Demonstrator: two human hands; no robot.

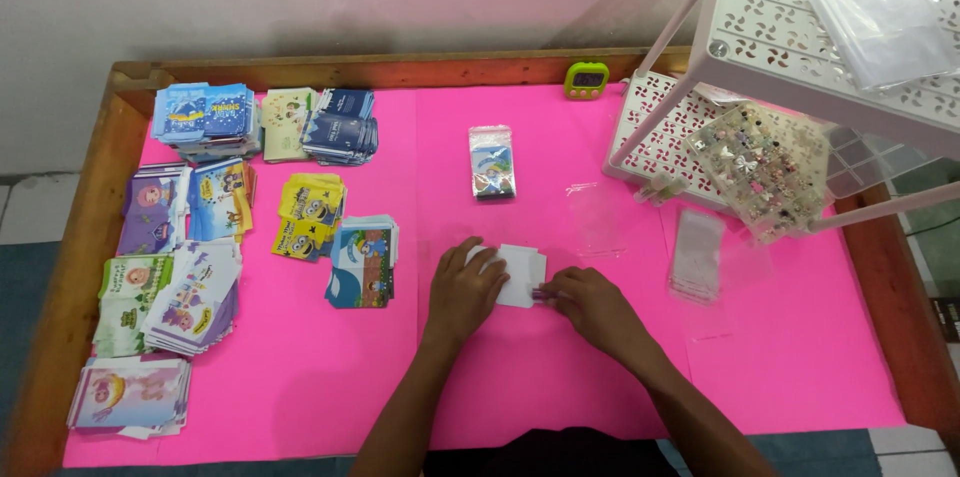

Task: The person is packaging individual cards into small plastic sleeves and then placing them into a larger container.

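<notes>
While stacks of printed cartoon cards [190, 267] lie in piles along the left of the pink worktop [520, 377], glossy and flat, the left hand [463, 287] presses palm-down on a small white card [522, 274] near the middle, fingers spread flat, not closed around it. The right hand [588, 302] sits just beside the card's right edge, fingertips pinched on a tiny purple piece [541, 292] touching the card. To do this well, it seems best to keep the card pinned flat and slide the piece on square. Further back, a sealed packet [492, 161] lies alone; clear plastic sleeves [697, 255] lie right of the hands, thin and shiny. A white perforated rack [850, 27] stands at right with a clear box of small trinkets [765, 167]. A green timer [586, 79] sits by the wooden rim.
</notes>
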